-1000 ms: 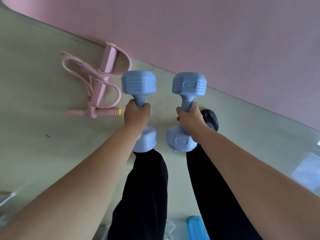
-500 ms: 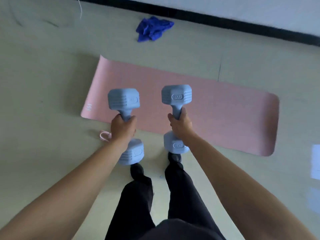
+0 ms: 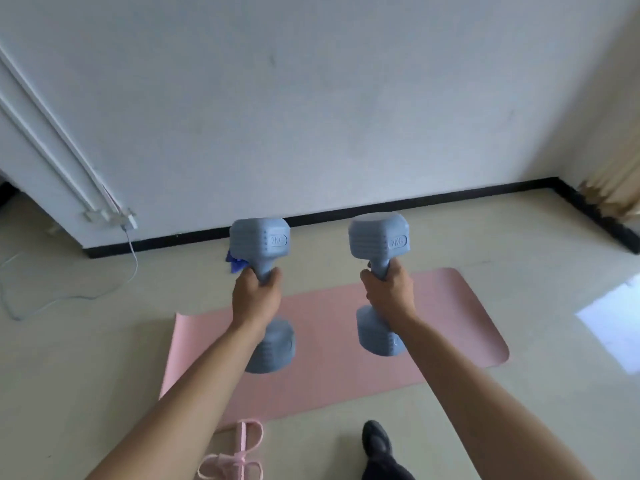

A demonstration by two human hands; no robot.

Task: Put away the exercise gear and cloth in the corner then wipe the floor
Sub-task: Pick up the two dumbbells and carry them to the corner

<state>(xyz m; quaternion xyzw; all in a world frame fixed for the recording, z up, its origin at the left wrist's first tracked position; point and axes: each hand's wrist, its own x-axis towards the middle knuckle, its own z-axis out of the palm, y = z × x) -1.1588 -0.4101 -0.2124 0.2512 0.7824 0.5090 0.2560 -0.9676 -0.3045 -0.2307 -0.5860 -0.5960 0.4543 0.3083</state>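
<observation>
Left dumbbell: pale blue with ribbed hexagonal heads and "2KG" stamped on the upper one. You hold it upright, off the floor, above the left part of the mat.
Right dumbbell: same make and mark, also upright. It is level with the other, well apart from it, and above the mat's right half.
Left hand: your fingers and thumb wrap round the handle, with the back of the hand towards you. The lower head shows under your wrist.
Right hand: curled round its handle the same way, with the lower head showing left of your wrist.
Arms: both reach forward from the bottom corners, nearly straight and bare.
Mat: pink with rounded corners, lying flat on the floor beneath both weights.
Cloth: dark blue and crumpled, mostly hidden behind the left dumbbell. It lies between the mat and the baseboard.
Pull rope: pink and looped, on the floor at the mat's near edge.
Corner: at far right, where the black baseboard turns.
Shoe: black, on the floor near the bottom edge.
Cable: thin and pale, trailing over the floor at left.
</observation>
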